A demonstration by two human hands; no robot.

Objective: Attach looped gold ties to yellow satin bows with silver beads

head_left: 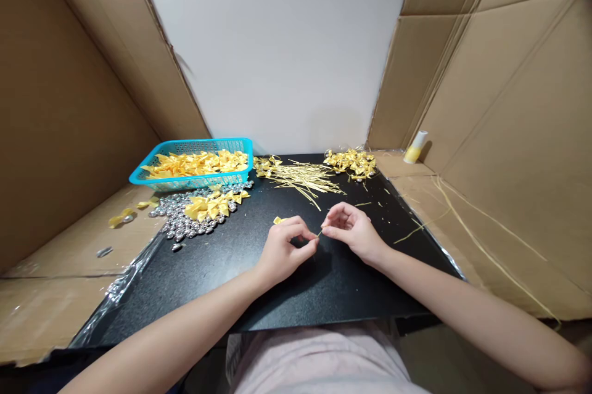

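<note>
Over the front middle of the black tabletop (185, 295), my left hand (289, 246) and my right hand (351, 230) face each other, a small gap apart. A short, thin yellow tie (319, 234) spans that gap, one end pinched in each hand's thumb and fingertips. Just beyond my left hand shows part of a yellow ribbon bow (278, 220); whether it is held cannot be made out. Farther back lies a loose bundle of thin yellow strips (305, 177).
At back left stands a blue basket (194, 184) of yellow ribbon bows. Silver beads (180, 229) with yellow bows (206, 206) lie before it. A pile of beaded bows (354, 163) sits back right, near a thread cone (415, 147). Cardboard walls (518, 135) flank the table.
</note>
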